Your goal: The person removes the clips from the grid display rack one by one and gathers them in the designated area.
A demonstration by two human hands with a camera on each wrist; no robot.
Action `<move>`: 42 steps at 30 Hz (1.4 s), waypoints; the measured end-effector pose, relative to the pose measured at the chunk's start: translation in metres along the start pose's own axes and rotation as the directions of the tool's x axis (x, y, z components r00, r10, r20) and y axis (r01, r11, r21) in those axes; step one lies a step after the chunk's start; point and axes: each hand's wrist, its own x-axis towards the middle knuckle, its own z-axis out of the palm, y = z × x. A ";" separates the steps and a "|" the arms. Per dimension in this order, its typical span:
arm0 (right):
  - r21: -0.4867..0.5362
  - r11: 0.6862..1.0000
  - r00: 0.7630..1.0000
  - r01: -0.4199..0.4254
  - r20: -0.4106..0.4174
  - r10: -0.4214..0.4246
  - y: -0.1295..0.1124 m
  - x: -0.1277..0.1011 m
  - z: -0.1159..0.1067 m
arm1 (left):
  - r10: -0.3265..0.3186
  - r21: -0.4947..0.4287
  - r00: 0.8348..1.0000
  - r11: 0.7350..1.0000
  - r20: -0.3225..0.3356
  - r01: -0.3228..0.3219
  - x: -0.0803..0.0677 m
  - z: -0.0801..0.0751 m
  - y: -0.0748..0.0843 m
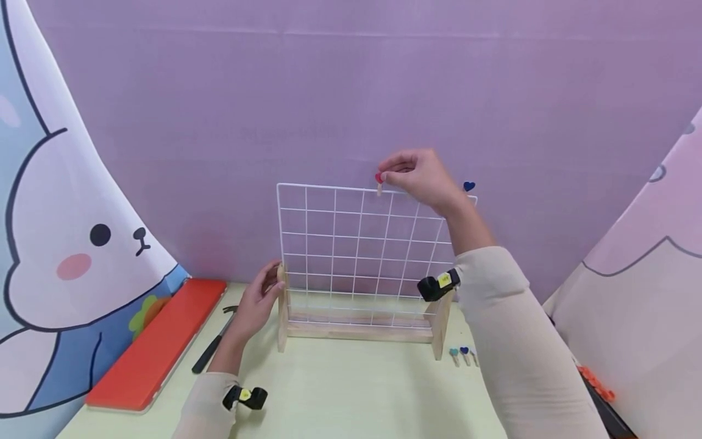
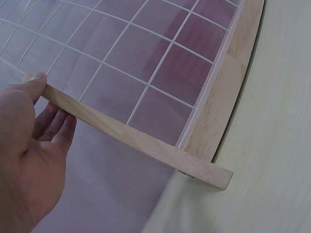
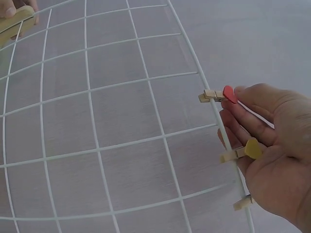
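Note:
A white wire grid [image 1: 359,222] stands upright in a wooden stand [image 1: 356,331]. Thumb and fingers of my left hand [image 1: 259,300] grip the stand's left side post [image 2: 121,128] near its top. My right hand [image 1: 419,177] pinches a small wooden clothespin with a red heart [image 3: 229,94], whose tip lies across the grid's top wire. Beside it on that wire, in the right wrist view, sit a clothespin with a yellow heart [image 3: 252,148] and another [image 3: 241,203], partly hidden by the palm. A dark blue heart clothespin [image 1: 468,186] is by the top right corner.
Several heart clothespins [image 1: 464,352] lie on the table [image 1: 351,390] to the right of the stand, partly covered by my sleeve. Left of the stand are a hammer [image 1: 211,347] and a flat red case [image 1: 159,347]. A purple cloth [image 1: 329,91] hangs behind the grid.

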 end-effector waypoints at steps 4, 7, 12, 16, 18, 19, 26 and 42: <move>-0.008 1.000 1.000 -0.002 -0.009 0.002 0.002 -0.001 0.001 | 0.000 0.000 1.000 1.000 0.000 0.000 0.000 -0.001 0.000; -0.010 1.000 1.000 -0.004 -0.010 0.004 0.002 -0.001 0.003 | -0.002 -0.002 1.000 1.000 0.001 0.002 0.001 -0.001 0.001; -0.004 1.000 1.000 -0.011 -0.009 0.011 0.000 -0.001 0.005 | 0.001 -0.001 1.000 1.000 0.003 -0.001 0.002 -0.002 0.000; 0.008 1.000 1.000 -0.016 -0.018 0.016 -0.001 -0.003 0.005 | 0.004 0.000 1.000 1.000 0.002 -0.004 0.001 -0.002 0.000; 0.018 1.000 1.000 -0.014 -0.025 0.014 -0.001 -0.003 0.005 | 0.004 -0.001 1.000 1.000 0.001 -0.004 0.001 -0.002 0.000; 0.026 1.000 1.000 -0.011 -0.028 0.012 -0.001 -0.003 0.005 | 0.004 0.000 1.000 1.000 0.000 -0.004 0.001 -0.001 0.000; 0.038 0.999 0.999 -0.018 -0.043 0.019 0.001 -0.003 0.003 | -0.009 -0.002 1.000 1.000 0.000 0.009 0.003 0.000 0.000; 0.098 0.994 0.995 -0.049 -0.081 0.057 0.000 -0.006 -0.002 | -0.003 -0.004 1.000 1.000 0.005 0.003 0.003 0.003 -0.001</move>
